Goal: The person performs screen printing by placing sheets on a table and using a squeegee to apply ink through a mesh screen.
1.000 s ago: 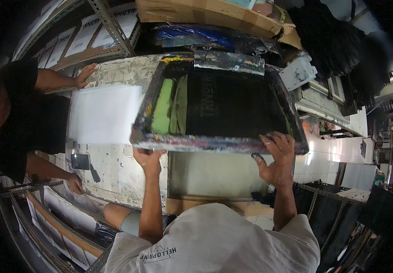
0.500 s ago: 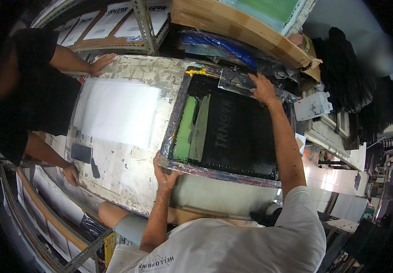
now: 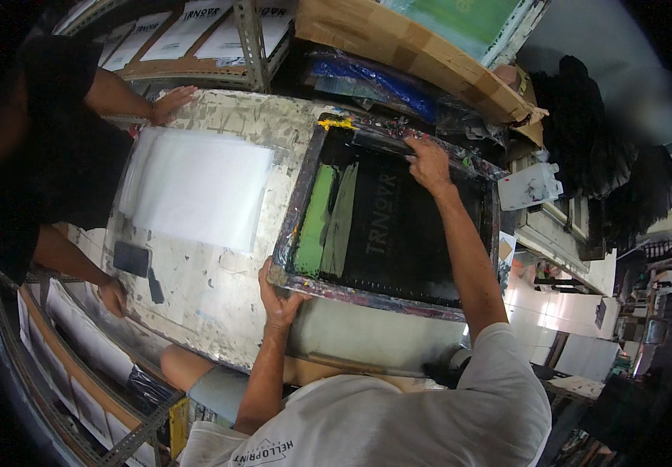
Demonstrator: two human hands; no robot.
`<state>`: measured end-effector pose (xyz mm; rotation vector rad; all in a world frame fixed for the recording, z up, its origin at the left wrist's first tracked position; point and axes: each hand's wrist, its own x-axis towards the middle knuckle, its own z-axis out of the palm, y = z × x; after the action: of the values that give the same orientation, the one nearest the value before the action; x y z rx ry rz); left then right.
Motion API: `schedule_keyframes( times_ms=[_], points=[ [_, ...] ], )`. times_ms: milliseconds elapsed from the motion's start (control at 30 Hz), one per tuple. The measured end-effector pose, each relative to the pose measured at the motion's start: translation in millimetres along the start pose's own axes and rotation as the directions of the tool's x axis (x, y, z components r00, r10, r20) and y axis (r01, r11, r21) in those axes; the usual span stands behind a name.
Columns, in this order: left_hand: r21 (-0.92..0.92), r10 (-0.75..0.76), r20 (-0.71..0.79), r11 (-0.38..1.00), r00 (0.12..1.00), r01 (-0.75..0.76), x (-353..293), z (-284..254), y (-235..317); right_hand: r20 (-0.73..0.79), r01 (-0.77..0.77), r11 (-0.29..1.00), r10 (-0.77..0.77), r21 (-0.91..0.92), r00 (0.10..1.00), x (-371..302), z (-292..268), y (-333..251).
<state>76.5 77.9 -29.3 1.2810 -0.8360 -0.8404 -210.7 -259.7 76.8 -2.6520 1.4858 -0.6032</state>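
Note:
A screen-printing frame [image 3: 375,303] with ink-stained edges lies on the work table. Dark ink covers most of its mesh [image 3: 421,241], and a green strip [image 3: 316,222] shows along the left side. My left hand [image 3: 280,302] grips the frame's near left corner, thumb along the edge. At the far side of the mesh, my right hand [image 3: 431,165] is closed on a squeegee [image 3: 378,143], a dark flat bar lying just inside the far rail. Its lower edge blends into the black ink.
Left of the frame lies a white sheet stack [image 3: 196,187] on the paint-marked table [image 3: 188,311]. A dark flat phone-like object [image 3: 131,259] lies nearer. Another person's hands [image 3: 174,103] rest on the table's left side. Beyond stands a cardboard box [image 3: 406,47]; a white jug [image 3: 530,187] stands right.
My right hand has turned the squeegee, whose broad face showed before and now shows as a narrow bar. That hand shifted slightly left and nearer. My left hand stays on the corner.

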Motion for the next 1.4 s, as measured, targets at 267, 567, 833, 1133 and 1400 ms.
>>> schedule_keyframes(
  times_ms=[267,567,833,1133,1400],
  points=[
    [0.043,0.025,0.005,0.999,1.000,-0.026,-0.8,-2.5,-4.8,-0.013,0.007,0.998,-0.008,-0.061,1.000,-39.4,-5.1,6.2],
    [-0.035,-0.040,-0.004,0.999,0.999,0.040,-0.8,2.9,7.6,-0.076,-0.025,0.999,0.024,-0.020,0.997,-51.4,-21.4,38.3],
    [-0.005,-0.006,0.004,1.000,1.000,0.006,0.8,3.1,8.4,-0.122,-0.007,0.997,-0.002,-0.072,0.993,-41.1,-9.2,29.4],
    [-0.078,-0.078,-0.004,0.994,0.997,0.078,-0.6,5.8,18.0,-0.127,0.041,0.998,-0.046,-0.045,0.991,-63.9,-9.9,1.4],
    [-0.133,-0.045,0.025,0.990,0.999,0.048,0.7,8.2,20.2,-0.098,0.011,1.000,-0.012,-0.006,0.995,-34.3,-11.2,38.4]
  ],
)
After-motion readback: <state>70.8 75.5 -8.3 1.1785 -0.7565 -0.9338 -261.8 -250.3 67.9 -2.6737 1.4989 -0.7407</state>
